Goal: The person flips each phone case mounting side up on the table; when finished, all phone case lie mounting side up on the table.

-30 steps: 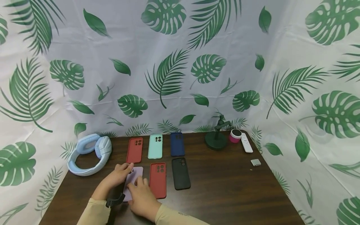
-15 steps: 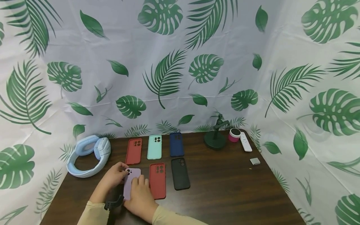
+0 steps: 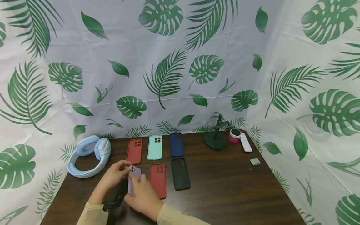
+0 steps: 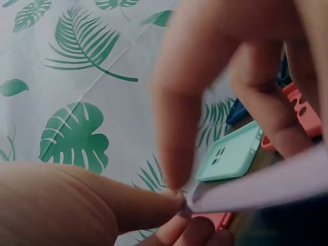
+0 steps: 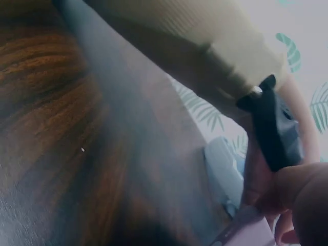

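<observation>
A lilac phone case (image 3: 136, 171) with a camera cutout at its top is held tilted above the near left of the table; whether a phone sits inside cannot be told. My left hand (image 3: 113, 176) pinches its top left corner between thumb and finger, seen closely in the left wrist view, where the case (image 4: 266, 187) appears edge-on. My right hand (image 3: 144, 198) grips the case's lower right side and hides part of it. In the right wrist view only an end of the case (image 5: 250, 229) shows at the bottom.
Close by lie two red phone cases (image 3: 157, 184), a mint one (image 3: 154, 150), a navy one (image 3: 177, 147) and a black one (image 3: 181, 176). Blue headphones (image 3: 84, 170) are at left. A dark green stand (image 3: 215, 140), pink-white jar (image 3: 234, 136), white remote (image 3: 246, 143) and small white box (image 3: 255, 161) are right.
The lilac case has gone from lying nearly flat to standing tilted, turned more edge-on. My left fingers have closed on its top corner, and my right hand has shifted slightly with it.
</observation>
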The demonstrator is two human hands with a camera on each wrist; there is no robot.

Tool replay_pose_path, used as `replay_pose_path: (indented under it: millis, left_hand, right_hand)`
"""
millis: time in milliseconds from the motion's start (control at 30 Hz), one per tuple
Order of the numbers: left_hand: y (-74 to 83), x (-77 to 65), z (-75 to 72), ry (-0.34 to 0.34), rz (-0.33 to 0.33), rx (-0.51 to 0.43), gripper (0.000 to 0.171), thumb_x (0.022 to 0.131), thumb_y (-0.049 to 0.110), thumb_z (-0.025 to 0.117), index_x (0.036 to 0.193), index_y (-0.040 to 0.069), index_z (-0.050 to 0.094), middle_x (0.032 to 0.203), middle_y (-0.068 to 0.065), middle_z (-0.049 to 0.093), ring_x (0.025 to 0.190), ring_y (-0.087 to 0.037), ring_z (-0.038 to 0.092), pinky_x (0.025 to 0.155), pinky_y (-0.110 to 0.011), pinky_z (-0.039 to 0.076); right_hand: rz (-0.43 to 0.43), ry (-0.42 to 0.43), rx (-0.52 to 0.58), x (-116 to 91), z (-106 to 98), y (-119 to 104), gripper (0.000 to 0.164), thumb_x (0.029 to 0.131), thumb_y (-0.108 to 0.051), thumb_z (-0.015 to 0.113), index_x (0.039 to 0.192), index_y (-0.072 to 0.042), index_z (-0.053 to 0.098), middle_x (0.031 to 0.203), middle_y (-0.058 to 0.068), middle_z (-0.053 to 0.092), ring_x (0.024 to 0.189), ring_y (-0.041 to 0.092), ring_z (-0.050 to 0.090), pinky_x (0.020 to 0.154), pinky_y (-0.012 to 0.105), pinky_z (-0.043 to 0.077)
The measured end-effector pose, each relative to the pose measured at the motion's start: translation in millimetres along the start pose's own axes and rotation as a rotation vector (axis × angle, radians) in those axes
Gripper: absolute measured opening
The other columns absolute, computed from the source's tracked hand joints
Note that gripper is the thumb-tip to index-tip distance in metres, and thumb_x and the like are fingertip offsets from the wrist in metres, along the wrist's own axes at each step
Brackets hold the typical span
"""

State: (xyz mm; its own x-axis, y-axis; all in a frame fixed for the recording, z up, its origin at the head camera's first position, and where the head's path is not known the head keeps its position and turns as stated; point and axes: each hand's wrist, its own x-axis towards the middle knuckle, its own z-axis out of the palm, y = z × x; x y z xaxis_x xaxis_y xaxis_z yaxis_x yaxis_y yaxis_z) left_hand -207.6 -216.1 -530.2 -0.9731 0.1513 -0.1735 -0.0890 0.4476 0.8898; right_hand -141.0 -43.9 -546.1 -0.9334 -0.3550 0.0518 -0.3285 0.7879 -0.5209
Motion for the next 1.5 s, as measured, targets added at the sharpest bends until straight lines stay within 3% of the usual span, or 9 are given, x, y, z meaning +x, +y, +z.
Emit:
replay_pose_path:
  millis: [233,400,600,833,1067,1267,1400,1500]
  left_hand:
    - [-4.7,-1.9,5.1,-0.064,-0.05,-0.017,0.046,0.104,0.021,0.058,0.141,-0.005,0.048,0.129,-0.026,0.061,0.106,-0.025,0.066,0.085,-0.043,0.06]
    - [-3.6,-3.6,10.5,-0.093,-0.115,-0.002,0.056,0.106,0.033,0.055,0.142,-0.008,0.046,0.132,-0.026,0.06,0.115,-0.029,0.063,0.087,-0.041,0.059]
    - [3.5,-9.8,12.4,-0.142,-0.149,-0.029,0.064,0.105,0.035,0.056,0.144,-0.013,0.041,0.135,-0.026,0.058,0.12,-0.032,0.061,0.092,-0.044,0.058]
    - [3.5,-13.2,12.3,-0.152,-0.125,-0.023,0.057,0.107,0.031,0.053,0.14,-0.014,0.046,0.133,-0.026,0.059,0.117,-0.032,0.061,0.092,-0.046,0.058]
    - [1.6,-21.6,7.8,-0.117,-0.146,-0.013,0.054,0.106,0.032,0.052,0.14,-0.011,0.049,0.14,-0.029,0.054,0.124,-0.038,0.057,0.086,-0.047,0.06]
    - [-2.0,-27.7,7.4,-0.105,-0.169,0.0,0.053,0.106,0.032,0.054,0.139,-0.009,0.05,0.137,-0.027,0.055,0.124,-0.04,0.056,0.084,-0.049,0.06]
    - [-5.9,-28.9,9.1,-0.099,-0.149,0.017,0.049,0.104,0.03,0.056,0.136,-0.008,0.052,0.13,-0.022,0.059,0.117,-0.033,0.058,0.082,-0.047,0.06]
    - [-8.0,-29.9,11.1,-0.084,-0.121,0.041,0.048,0.104,0.03,0.057,0.136,-0.007,0.052,0.128,-0.021,0.059,0.113,-0.03,0.059,0.081,-0.045,0.059]
  right_hand:
    - [0.031,-0.081,0.19,-3.1,-8.7,9.7,0.077,0.085,-0.038,0.066,0.155,-0.035,0.036,0.107,-0.003,0.051,0.07,0.007,0.049,0.059,0.022,0.043]
    - [0.017,-0.075,0.264,-5.0,-11.4,18.0,0.073,0.086,-0.032,0.063,0.154,-0.037,0.036,0.105,-0.005,0.05,0.067,0.007,0.049,0.056,0.023,0.042]
    - [0.011,-0.09,0.338,-8.4,-15.2,21.8,0.069,0.09,-0.027,0.061,0.154,-0.032,0.037,0.114,-0.006,0.056,0.082,0.004,0.054,0.07,0.023,0.048]
    - [0.054,-0.102,0.323,-11.4,-16.3,21.1,0.065,0.093,-0.026,0.059,0.154,-0.017,0.039,0.138,0.0,0.056,0.117,0.006,0.058,0.097,0.032,0.053]
    - [0.103,-0.12,0.248,-9.5,-13.8,23.9,0.06,0.096,-0.045,0.062,0.143,-0.008,0.053,0.123,0.002,0.061,0.102,0.011,0.064,0.087,0.034,0.056]
    - [0.128,-0.149,0.124,-7.4,-10.7,23.0,0.058,0.094,-0.048,0.063,0.131,-0.004,0.066,0.129,0.011,0.068,0.118,0.024,0.067,0.097,0.041,0.056]
    - [0.131,-0.167,0.142,-6.4,-12.8,23.5,0.056,0.094,-0.046,0.063,0.131,-0.004,0.067,0.126,0.01,0.071,0.117,0.022,0.067,0.096,0.04,0.056]
    - [0.138,-0.183,0.264,-6.7,-16.3,31.6,0.052,0.094,-0.043,0.064,0.131,-0.006,0.066,0.106,0.003,0.075,0.093,0.015,0.07,0.078,0.033,0.057]
